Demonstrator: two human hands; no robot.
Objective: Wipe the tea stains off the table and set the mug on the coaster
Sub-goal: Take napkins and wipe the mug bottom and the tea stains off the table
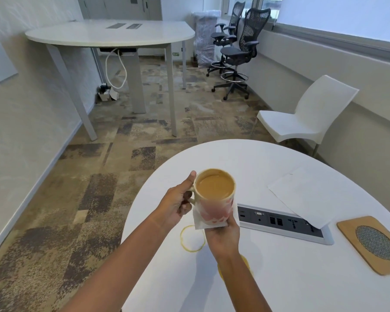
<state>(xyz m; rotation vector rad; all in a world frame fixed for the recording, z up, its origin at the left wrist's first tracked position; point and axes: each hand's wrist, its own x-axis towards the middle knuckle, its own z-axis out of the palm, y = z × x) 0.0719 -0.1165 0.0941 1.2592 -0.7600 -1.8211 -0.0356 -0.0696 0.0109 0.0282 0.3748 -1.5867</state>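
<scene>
A cream mug with pink patches (214,206), full of milky tea, is held in the air above the white round table (302,278). My left hand (178,204) grips its handle. My right hand (223,235) presses a white tissue (199,220) against the mug's underside. A yellow ring-shaped tea stain (193,238) marks the table just below the mug. A second yellow stain (248,264) shows partly behind my right forearm. The wooden coaster (375,244) with a mesh centre lies at the table's right edge, apart from both hands.
A grey socket panel (282,221) is set into the table between mug and coaster, with a white paper sheet (306,197) overlapping it. A white chair (306,118) stands beyond the table. Another table (108,33) and two black office chairs (239,50) stand farther back.
</scene>
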